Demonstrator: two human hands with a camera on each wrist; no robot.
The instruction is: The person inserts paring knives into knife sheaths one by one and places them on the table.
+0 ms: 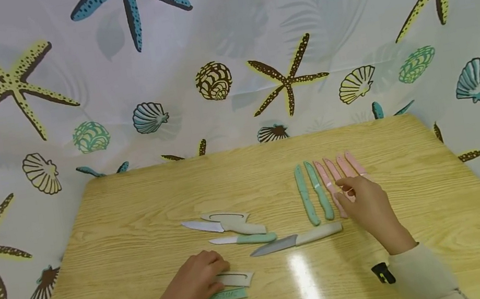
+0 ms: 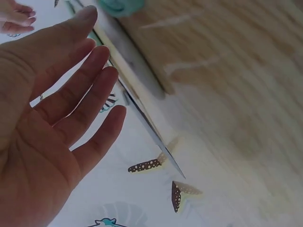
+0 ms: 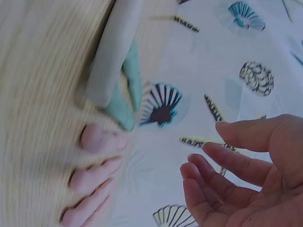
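My left hand (image 1: 193, 284) is beside a cream blade cover (image 1: 240, 278) and a green blade cover (image 1: 228, 295). In the left wrist view, this hand (image 2: 52, 118) has loosely bent fingers with nothing between them. My right hand (image 1: 368, 204) hovers over the row of pink knives (image 1: 324, 172), partly hiding them. The right wrist view shows that hand (image 3: 236, 184) apart from the pink handles (image 3: 97, 139), holding nothing. Two green knives (image 1: 305, 197) lie left of the pink ones. Between the hands lie a cream-handled knife (image 1: 244, 228), a green-handled knife (image 1: 255, 238) and a grey-bladed knife (image 1: 318, 233) with a cream handle.
Another cream blade cover (image 1: 236, 217) lies behind the uncovered knives, whose bare blades point left. The wooden table (image 1: 135, 204) backs onto a curtain (image 1: 198, 125) printed with shells and starfish. Light glares off the table near its front middle.
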